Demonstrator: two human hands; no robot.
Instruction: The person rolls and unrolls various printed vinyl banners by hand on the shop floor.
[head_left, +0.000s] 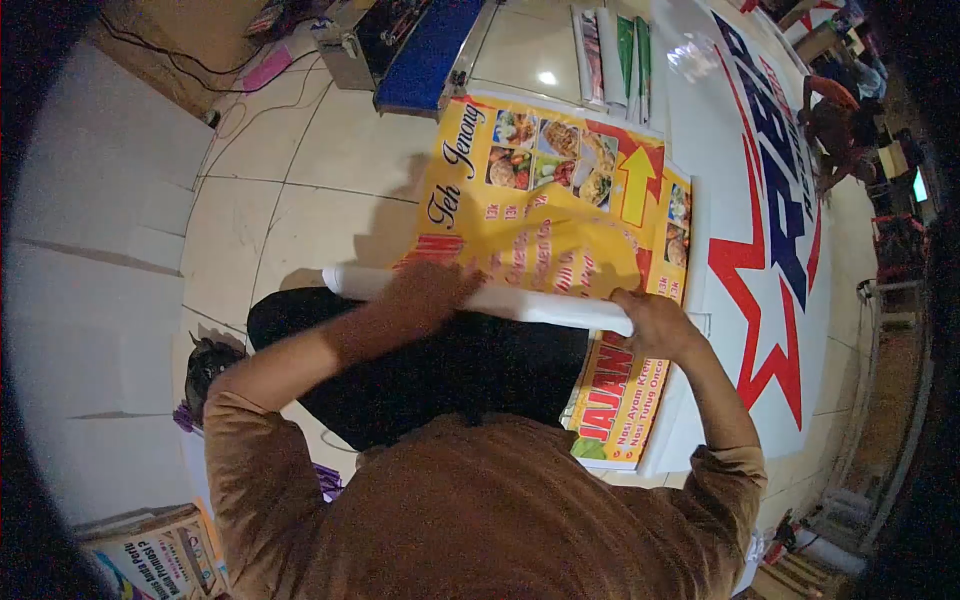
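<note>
A yellow printed banner (560, 215) with food photos, a yellow arrow and lettering spreads over the floor in front of me. Its near part is wound into a white roll (540, 305) that lies across my lap. My left hand (440, 290) presses on the left part of this roll, its fingers bent over the top and partly in shadow. At the roll's right end, my right hand (650, 322) grips it with the thumb near the edge. A second yellow banner (625, 400) lies partly under the first, to the right of my legs.
A large white banner (735, 220) with a red star and blue letters covers the floor at right. Several rolled banners (615, 65) lie at the back, beside a blue-topped machine (430, 50). Cables (170, 60) run at far left. Another person (840, 125) crouches at far right.
</note>
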